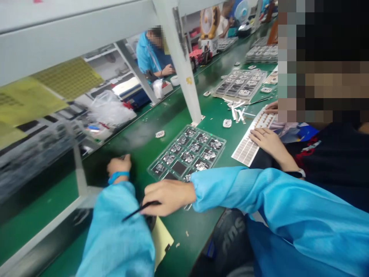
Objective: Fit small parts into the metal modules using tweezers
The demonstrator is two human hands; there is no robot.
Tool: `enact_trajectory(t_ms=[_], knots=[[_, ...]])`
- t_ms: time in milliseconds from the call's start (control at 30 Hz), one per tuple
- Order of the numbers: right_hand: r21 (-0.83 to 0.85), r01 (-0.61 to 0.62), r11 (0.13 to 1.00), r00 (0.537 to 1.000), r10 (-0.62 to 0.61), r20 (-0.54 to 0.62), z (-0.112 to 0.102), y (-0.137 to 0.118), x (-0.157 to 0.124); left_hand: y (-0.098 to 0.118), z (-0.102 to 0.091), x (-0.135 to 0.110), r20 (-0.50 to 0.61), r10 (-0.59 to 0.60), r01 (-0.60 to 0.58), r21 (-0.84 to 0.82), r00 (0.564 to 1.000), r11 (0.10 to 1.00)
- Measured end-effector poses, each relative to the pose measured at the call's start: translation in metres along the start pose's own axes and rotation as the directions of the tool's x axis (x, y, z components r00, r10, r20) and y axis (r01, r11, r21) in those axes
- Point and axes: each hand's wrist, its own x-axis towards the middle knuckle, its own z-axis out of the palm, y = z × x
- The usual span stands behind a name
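Note:
My right hand (168,196) is closed around slim black tweezers (141,211), their tip pointing down to the left over my left sleeve. A clear compartment tray (223,143) lies just beyond that hand, with small metal and white parts in most of its dark pockets; my forearm covers its near corner. Farther left, my left hand (118,165) is stretched over the green bench, with a blue band at its wrist. Its fingers look curled, and a small dark thing shows at them, too little to name. A yellow sheet (161,240) lies partly under my right hand.
A white metal post (184,65) rises behind the tray. A small white part (160,134) lies left of it. To the right, a co-worker's hand (268,142) rests on a label sheet (245,152). Another filled tray (240,82) and paper strips (238,114) lie farther back.

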Motion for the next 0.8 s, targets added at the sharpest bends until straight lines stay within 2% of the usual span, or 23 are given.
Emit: enact_trajectory(t_ms=[67, 167, 233, 300, 367, 400, 467, 567, 700, 800], knots=[[-0.047, 0.004, 0.999, 0.997, -0.008, -0.078, -0.003, -0.003, 0.000, 0.004, 0.002, -0.018, -0.028, -0.021, 0.020, -0.030, 0.999, 0.999], [-0.042, -0.077, 0.996, 0.996, 0.076, -0.045, -0.002, -0.011, -0.003, -0.005, 0.000, -0.063, -0.027, 0.015, -0.018, -0.118, 1.000, 0.993], [0.071, -0.180, 0.981, 0.983, 0.181, -0.005, 0.003, -0.015, -0.005, -0.018, -0.008, -0.103, 0.035, 0.127, -0.103, -0.393, 0.991, 0.914], [0.261, -0.335, 0.905, 0.942, 0.328, 0.071, 0.009, -0.018, -0.006, -0.032, -0.021, -0.146, 0.132, 0.114, -0.014, -0.593, 0.985, 0.805], [0.399, -0.457, 0.795, 0.889, 0.416, 0.191, 0.012, -0.022, -0.006, -0.047, -0.037, -0.186, 0.265, 0.063, 0.143, -0.690, 0.962, 0.710], [0.426, -0.487, 0.763, 0.874, 0.418, 0.249, 0.013, -0.024, -0.006, -0.054, -0.045, -0.202, 0.321, 0.037, 0.216, -0.712, 0.946, 0.668], [0.438, -0.490, 0.753, 0.869, 0.380, 0.318, 0.011, -0.028, -0.007, -0.066, -0.058, -0.227, 0.377, -0.013, 0.306, -0.731, 0.926, 0.610], [0.380, -0.454, 0.806, 0.872, 0.314, 0.376, 0.007, -0.033, -0.009, -0.075, -0.069, -0.244, 0.339, -0.046, 0.304, -0.766, 0.940, 0.566], [0.297, -0.434, 0.851, 0.854, 0.283, 0.437, 0.007, -0.035, -0.014, -0.073, -0.072, -0.250, 0.326, -0.010, 0.284, -0.807, 0.945, 0.517], [0.294, -0.424, 0.857, 0.850, 0.264, 0.456, 0.010, -0.034, -0.017, -0.069, -0.069, -0.252, 0.331, 0.081, 0.228, -0.788, 0.940, 0.572]])
